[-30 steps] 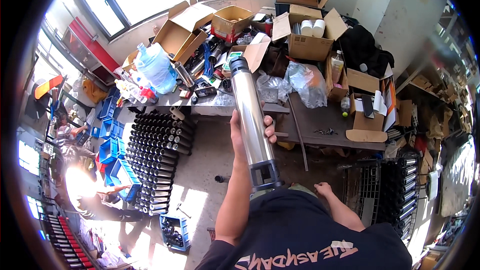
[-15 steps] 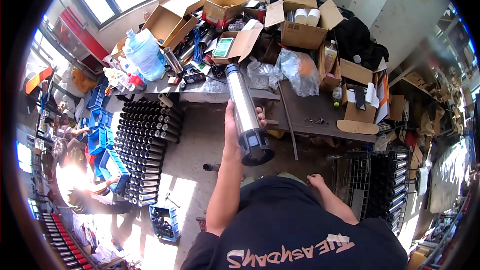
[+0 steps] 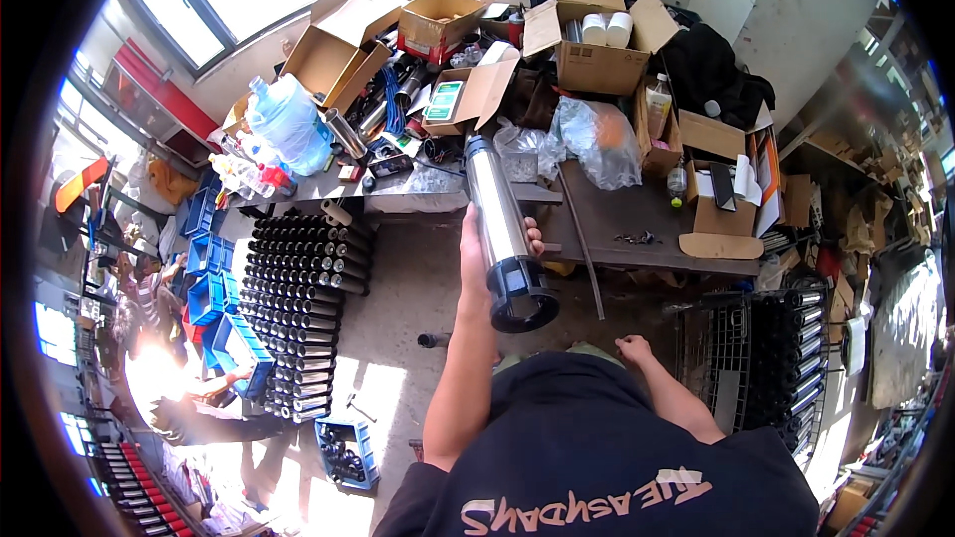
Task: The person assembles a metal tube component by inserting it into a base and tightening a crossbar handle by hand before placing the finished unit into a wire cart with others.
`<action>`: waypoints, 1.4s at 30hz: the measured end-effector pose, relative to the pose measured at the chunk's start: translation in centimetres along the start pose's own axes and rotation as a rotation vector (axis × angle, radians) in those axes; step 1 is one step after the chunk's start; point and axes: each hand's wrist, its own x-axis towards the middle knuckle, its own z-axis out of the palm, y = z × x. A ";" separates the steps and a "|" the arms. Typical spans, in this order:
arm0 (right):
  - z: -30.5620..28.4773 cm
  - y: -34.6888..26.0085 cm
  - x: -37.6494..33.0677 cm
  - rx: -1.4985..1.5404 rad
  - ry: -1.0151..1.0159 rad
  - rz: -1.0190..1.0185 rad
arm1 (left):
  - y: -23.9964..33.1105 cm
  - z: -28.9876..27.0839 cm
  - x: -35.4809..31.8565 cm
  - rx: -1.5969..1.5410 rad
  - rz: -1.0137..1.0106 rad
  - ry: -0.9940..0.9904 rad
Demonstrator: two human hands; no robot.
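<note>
Left hand (image 3: 484,257) clamped on long shiny steel cylinder (image 3: 502,229) with black end, lifted clear of cluttered bench (image 3: 637,214); right hand (image 3: 633,348) loosely curled, empty.

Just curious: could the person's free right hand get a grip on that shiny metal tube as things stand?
Probably yes: the right hand hangs empty just below the metal tube, which the left hand holds up, with nothing between them.

Open brown cartons (image 3: 597,50) on workbench (image 3: 637,219)
</note>
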 end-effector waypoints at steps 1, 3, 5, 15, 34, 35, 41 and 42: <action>0.2 -0.2 0.3 0.016 0.007 -0.010 | -0.2 0.2 0.1 -0.018 0.005 -0.015; 0.5 -0.4 0.4 0.043 0.018 -0.029 | -0.7 0.3 0.0 -0.119 0.003 -0.103; 0.7 -1.1 0.8 0.057 -0.005 -0.030 | -1.0 0.5 0.2 -0.181 -0.006 -0.138; 0.5 -6.8 3.3 0.290 0.046 -0.211 | -0.5 -0.2 1.0 -0.013 -0.056 0.056; -9.1 -6.0 -9.8 0.241 0.564 -0.394 | -1.0 -4.6 0.6 -0.180 -0.183 0.228; -10.6 -5.7 -10.4 0.254 0.572 -0.467 | 0.4 -3.7 1.6 -0.306 -0.255 0.217; -21.5 -11.3 -9.9 0.054 0.593 -0.767 | 7.7 -0.9 9.2 -0.266 -0.286 0.560; -23.2 -12.3 -9.7 0.003 0.591 -0.766 | 8.1 -1.4 10.1 -0.224 -0.234 0.528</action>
